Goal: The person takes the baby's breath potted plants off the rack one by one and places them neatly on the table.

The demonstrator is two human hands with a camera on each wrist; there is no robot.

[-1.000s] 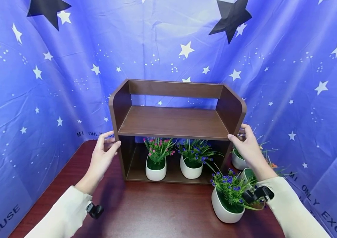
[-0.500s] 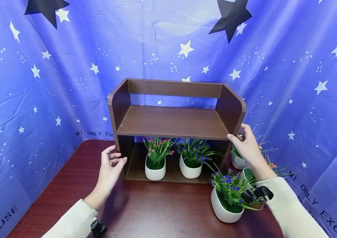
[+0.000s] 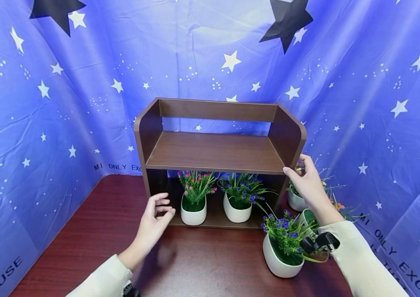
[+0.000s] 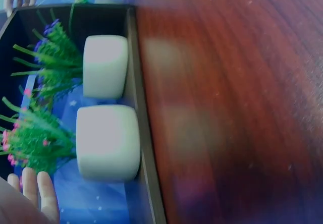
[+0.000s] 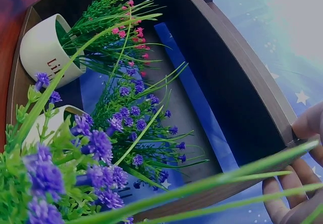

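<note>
A dark brown two-tier shelf (image 3: 213, 152) stands on the table. On its lower tier are two white pots, one with pink flowers (image 3: 194, 209) and one with blue flowers (image 3: 237, 208). My left hand (image 3: 154, 220) is in front of the shelf's lower left corner, just left of the pink-flowered pot, fingers loosely bent and holding nothing. In the left wrist view its fingertips (image 4: 45, 191) show below the pink flowers. My right hand (image 3: 308, 181) grips the shelf's right side panel, thumb on the front edge and fingers around the outer side.
Another white pot with blue flowers (image 3: 283, 255) stands on the red-brown table (image 3: 202, 260) at the shelf's front right, below my right wrist. More potted plants (image 3: 297, 202) stand behind my right forearm. A blue star-patterned curtain (image 3: 95, 82) encloses the table.
My left hand has let go of the shelf's left side panel and moved down and right, toward the pink-flowered pot. The right hand stays on the right panel.
</note>
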